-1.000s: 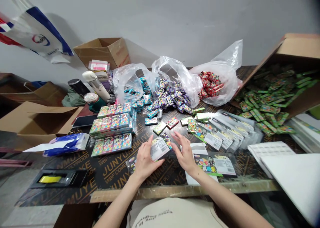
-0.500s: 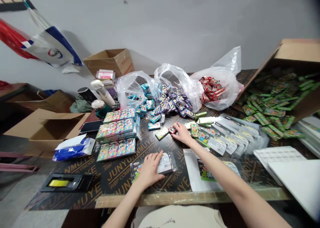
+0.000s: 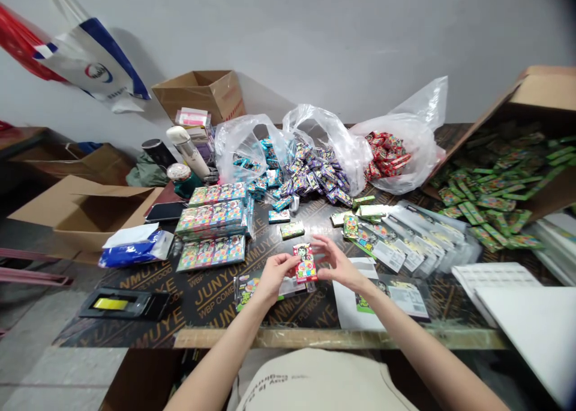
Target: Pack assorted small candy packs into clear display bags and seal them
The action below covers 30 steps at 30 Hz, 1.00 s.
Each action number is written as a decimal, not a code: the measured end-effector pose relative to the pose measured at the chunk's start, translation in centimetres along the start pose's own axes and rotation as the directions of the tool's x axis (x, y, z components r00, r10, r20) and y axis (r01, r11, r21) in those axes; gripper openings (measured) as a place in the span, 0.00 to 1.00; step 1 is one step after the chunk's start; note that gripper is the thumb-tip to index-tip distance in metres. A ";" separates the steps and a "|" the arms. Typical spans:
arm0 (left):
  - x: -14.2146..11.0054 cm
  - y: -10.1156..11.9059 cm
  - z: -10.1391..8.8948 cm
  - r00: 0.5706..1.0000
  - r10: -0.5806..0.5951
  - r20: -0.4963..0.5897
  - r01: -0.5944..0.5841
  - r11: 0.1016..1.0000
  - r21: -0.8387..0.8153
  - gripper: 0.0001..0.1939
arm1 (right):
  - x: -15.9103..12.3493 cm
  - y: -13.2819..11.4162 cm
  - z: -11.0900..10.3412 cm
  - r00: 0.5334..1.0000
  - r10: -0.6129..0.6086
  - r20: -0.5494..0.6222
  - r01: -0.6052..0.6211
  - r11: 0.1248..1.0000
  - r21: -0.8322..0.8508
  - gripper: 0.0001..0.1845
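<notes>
Packet (image 3: 306,264), one and red, is clamped by left hand (image 3: 272,275); right hand (image 3: 341,268) is open beside it. Three bags (image 3: 423,153) stand on bench (image 3: 202,306).

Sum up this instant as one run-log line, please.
left hand: holds red packet | right hand: open beside it | below left hand: flat clear sleeve | behind: purple packets

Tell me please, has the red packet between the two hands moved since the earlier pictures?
Yes. The red packet has come closer to the table's front edge; it lay farther back before, and now the left hand holds it.
</notes>
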State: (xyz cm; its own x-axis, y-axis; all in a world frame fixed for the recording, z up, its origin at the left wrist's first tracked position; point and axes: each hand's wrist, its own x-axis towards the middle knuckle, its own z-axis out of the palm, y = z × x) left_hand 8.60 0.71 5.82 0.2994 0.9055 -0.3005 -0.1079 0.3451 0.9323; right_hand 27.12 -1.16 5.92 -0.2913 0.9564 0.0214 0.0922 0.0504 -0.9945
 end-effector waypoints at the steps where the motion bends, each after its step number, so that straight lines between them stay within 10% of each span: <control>1: -0.1 0.0 0.0 1.000 -0.008 -0.002 0.008 1.000 -0.002 0.17 | -0.3 -0.2 -0.2 0.997 -0.074 -0.023 0.072 0.995 -0.064 0.48; 8: -0.7 0.4 0.2 0.999 -0.037 -0.036 0.037 0.999 0.010 0.17 | -1.0 -0.9 0.6 0.975 -0.222 0.034 0.216 0.891 -0.399 0.47; 15: -1.9 0.0 1.4 0.997 0.080 0.005 -0.081 0.994 0.070 0.16 | -0.5 -2.7 2.4 0.939 -0.312 0.142 0.306 0.578 -0.756 0.40; 22: -2.8 0.4 1.4 0.967 -0.161 0.197 0.212 0.937 -0.277 0.12 | -0.8 -2.6 2.0 0.910 -0.335 0.244 0.414 0.719 -0.558 0.52; 26: -2.6 0.6 -0.4 0.955 -0.174 0.238 0.193 0.979 -0.059 0.19 | -1.1 -1.3 1.0 0.944 -0.312 0.103 0.317 0.784 -0.534 0.44; 30: -2.0 -0.5 -3.0 0.978 0.160 0.131 -0.206 0.802 0.560 0.42 | -1.2 0.8 -0.5 0.958 -0.284 -0.036 0.179 0.690 -0.701 0.38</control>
State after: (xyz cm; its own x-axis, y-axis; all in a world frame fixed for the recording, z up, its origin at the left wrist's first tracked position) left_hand 5.20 -0.57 5.37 0.3997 0.9089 -0.1185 0.3829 -0.0481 0.9225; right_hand 28.06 -2.09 5.11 -0.2710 0.9123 0.3070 0.6791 0.4073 -0.6107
